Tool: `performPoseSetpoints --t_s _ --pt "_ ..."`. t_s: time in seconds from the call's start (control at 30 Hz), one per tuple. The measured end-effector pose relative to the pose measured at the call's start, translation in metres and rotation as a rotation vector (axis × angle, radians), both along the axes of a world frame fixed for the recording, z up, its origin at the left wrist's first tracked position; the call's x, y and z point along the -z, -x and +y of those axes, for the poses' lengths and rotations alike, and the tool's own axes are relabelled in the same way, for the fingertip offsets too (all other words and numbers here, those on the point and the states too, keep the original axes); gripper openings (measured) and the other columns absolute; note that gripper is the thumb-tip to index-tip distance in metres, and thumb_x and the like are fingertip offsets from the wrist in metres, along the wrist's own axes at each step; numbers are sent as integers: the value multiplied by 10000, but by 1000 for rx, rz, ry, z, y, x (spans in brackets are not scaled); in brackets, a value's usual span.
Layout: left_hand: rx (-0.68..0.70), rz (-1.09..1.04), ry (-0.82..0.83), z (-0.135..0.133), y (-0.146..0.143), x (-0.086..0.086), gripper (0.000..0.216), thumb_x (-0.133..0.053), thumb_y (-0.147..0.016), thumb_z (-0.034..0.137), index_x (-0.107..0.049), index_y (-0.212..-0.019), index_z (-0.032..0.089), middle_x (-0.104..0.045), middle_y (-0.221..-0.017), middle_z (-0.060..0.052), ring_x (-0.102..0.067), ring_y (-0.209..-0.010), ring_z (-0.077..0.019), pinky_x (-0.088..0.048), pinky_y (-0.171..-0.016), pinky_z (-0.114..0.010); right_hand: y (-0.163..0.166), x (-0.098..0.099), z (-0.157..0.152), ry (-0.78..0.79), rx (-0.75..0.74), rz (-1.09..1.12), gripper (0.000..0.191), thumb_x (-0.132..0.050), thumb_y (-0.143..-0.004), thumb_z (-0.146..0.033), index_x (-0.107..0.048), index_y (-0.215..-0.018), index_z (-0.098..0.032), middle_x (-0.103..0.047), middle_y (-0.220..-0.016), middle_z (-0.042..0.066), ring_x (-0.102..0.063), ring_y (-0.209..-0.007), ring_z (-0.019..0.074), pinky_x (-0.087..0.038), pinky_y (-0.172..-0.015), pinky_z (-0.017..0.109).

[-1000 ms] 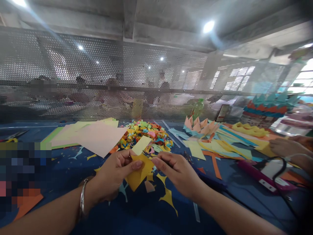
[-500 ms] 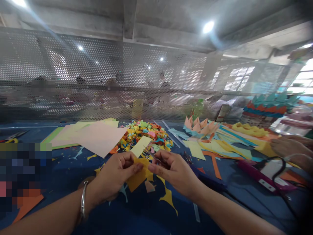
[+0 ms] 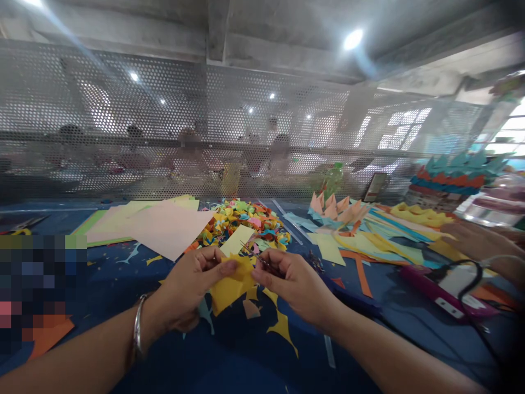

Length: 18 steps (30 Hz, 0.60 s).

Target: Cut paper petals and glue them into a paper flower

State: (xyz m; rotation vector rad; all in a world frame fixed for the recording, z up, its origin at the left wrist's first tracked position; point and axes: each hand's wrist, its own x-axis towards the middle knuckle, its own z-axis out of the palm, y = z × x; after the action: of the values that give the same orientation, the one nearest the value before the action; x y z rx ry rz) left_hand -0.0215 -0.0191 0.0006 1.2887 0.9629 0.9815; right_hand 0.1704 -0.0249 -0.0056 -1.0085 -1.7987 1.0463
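My left hand [image 3: 205,279], with a silver bangle at the wrist, is closed on a piece of yellow paper [image 3: 229,291], pinching its upper left edge between thumb and fingers. Opposite it, my right hand [image 3: 285,276] is closed around small scissors [image 3: 251,250], whose thin metal tips point up and left. The thumb and finger of that hand also touch the paper's right edge. Most of the scissors' handle is hidden in the palm. Yellow offcuts [image 3: 283,328] and a peach scrap [image 3: 251,309] lie on the blue table [image 3: 197,366] below.
A heap of small folded paper pieces [image 3: 235,216] lies beyond my hands. Paper sheets [image 3: 172,227] are stacked to the left. Peach paper crowns [image 3: 334,208], paper strips, a purple power strip [image 3: 441,295] with cables and another person's hand [image 3: 471,241] are right. A perforated screen [image 3: 164,109] stands behind.
The yellow paper has turned between my hands and now shows a brighter, broader face. Both hands stay nearly in place. The other person's hand at right has shifted slightly left.
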Motion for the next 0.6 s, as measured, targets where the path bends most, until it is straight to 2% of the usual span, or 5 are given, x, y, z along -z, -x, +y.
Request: performPoseSetpoints --t_s 0.23,0.33,0.4,0.47,0.6 --pt "-41 679 -381 14 26 -7 307 -499 -804 442 -634 -737 175 -626 -644 1 -552 -592 -153 -394 -554 -247 -5 -3 3 -31 25 32 179 -550 -827 -308 -462 -719 -196 -413 -659 -33 -416 -593 111 -347 -575 257" --pt "-179 881 -636 16 32 -9 307 -433 -852 401 -632 -930 179 -655 -822 -42 -576 -751 -202 -422 -683 -307 -4 -4 2 -2 -6 42 178 -556 -815 -294 -456 -702 -198 -424 -631 -38 -441 -583 112 -359 -577 262" --pt "-264 966 -783 14 32 -12 282 -437 -855 361 -618 -966 175 -636 -921 -68 -552 -869 -227 -404 -775 -343 -4 -5 2 14 -20 40 174 -565 -801 -283 -457 -694 -198 -421 -620 -41 -441 -574 111 -357 -568 262" --pt "-250 1025 -815 12 32 -16 228 -443 -848 318 -621 -869 177 -617 -891 -62 -538 -857 -224 -394 -760 -337 -3 -5 1 30 -32 38 173 -572 -788 -275 -456 -687 -197 -416 -617 -42 -445 -571 111 -353 -560 263" --pt "-172 1057 -699 9 33 -18 163 -480 -814 299 -577 -736 194 -590 -750 -21 -530 -684 -191 -354 -602 -285 -3 -5 0 57 -59 51 169 -590 -769 -272 -463 -692 -192 -427 -643 -37 -463 -580 111 -367 -572 267"
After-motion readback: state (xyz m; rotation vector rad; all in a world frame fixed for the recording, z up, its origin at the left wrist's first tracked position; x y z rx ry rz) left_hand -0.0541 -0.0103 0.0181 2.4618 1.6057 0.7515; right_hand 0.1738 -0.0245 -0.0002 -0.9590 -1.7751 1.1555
